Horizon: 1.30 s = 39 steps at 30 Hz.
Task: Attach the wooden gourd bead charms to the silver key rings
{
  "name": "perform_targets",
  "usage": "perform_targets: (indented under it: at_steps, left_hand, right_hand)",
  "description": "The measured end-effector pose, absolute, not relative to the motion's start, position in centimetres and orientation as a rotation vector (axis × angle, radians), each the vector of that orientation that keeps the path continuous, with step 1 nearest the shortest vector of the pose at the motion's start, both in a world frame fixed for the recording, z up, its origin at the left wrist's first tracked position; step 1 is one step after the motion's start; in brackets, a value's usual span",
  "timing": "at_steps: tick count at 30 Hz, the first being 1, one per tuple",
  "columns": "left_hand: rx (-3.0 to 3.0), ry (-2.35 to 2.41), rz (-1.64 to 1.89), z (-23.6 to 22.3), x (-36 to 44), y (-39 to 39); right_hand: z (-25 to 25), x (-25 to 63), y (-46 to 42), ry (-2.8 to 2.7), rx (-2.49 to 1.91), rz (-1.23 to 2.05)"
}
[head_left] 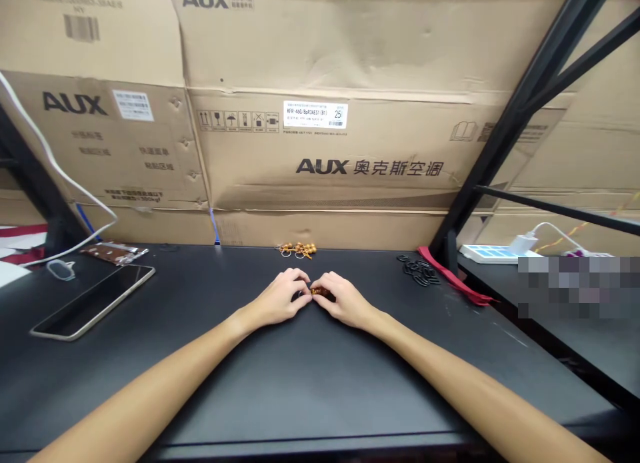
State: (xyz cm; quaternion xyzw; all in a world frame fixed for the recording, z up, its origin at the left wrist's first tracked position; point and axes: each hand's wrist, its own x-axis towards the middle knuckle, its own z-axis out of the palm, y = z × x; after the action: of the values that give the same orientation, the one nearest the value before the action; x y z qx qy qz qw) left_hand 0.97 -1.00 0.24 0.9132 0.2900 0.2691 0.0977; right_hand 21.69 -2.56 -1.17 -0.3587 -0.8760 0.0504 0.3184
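Over the middle of the black table (260,383), my left hand (283,298) and my right hand (346,300) meet almost fingertip to fingertip. A small golden-orange beaded keychain (316,292) shows between them, mostly covered by the right fingers. Thumb and fingers of my right hand are closed on it. My left fingers curl in a pinch at its left end, around what looks like a thin ring; that part is mostly hidden. Just behind the hands lies a small pile of golden beaded keychains (301,248) with metal rings.
Black rings or clips (420,271) lie in a heap at right, beside a red strap (453,276). At left are a phone (95,303), a brown packet (114,252) and a white cable (55,160). Cardboard boxes (320,63) wall off the back; a black metal frame (520,116) slants at right.
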Motion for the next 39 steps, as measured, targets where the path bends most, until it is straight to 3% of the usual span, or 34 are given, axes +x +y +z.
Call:
perform_targets:
  at_steps: [14, 27, 33, 39]
  left_hand:
    - [2.763, 0.860, 0.792, 0.1, 0.8, -0.9]
    - [2.765, 1.649, 0.700, -0.2, -1.3, 3.7]
    - [2.818, 1.532, 0.393, 0.0, -1.2, 5.3]
    - [2.907, 1.390, 0.479, 0.4, -1.2, 4.8]
  right_hand:
    - [-1.3, 22.4, -1.6, -2.179, -1.283, 0.005]
    - [-1.4, 22.9, -0.8, -2.155, -1.534, -0.133]
    - [-1.3, 22.8, -0.7, -2.178, -1.564, -0.141]
    - [-1.5, 22.9, -0.6, -2.163, -1.575, -0.140]
